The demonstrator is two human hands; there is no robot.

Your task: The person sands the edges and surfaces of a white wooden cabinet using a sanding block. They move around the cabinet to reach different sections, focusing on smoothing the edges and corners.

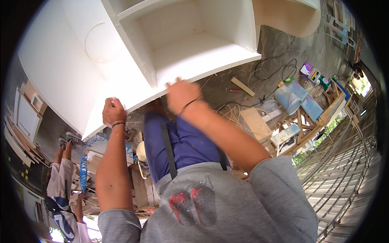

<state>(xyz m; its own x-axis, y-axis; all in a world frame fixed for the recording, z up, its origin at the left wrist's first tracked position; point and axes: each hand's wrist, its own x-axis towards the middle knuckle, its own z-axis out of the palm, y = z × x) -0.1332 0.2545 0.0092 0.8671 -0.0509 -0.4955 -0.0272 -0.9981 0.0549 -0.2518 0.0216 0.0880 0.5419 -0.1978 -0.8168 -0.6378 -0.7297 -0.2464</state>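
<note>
A large white cabinet [202, 67] with open compartments fills the upper part of the view. My left hand [114, 112] is closed at its near edge, fingers curled; whatever it may hold is too small or hidden to name. Farther right along the same edge is my right hand [183, 95], blurred by motion. Its fingers look curled in, and anything inside them is hidden. A dark band circles each wrist.
Paint-stained buckets [287, 99], hoses and boards clutter the floor at right. A blue coiled air hose [84, 162] hangs below the cabinet's left corner. Another person [63, 182] is at far left, near stacked panels [25, 121]. Metal bars [340, 178] line the lower right.
</note>
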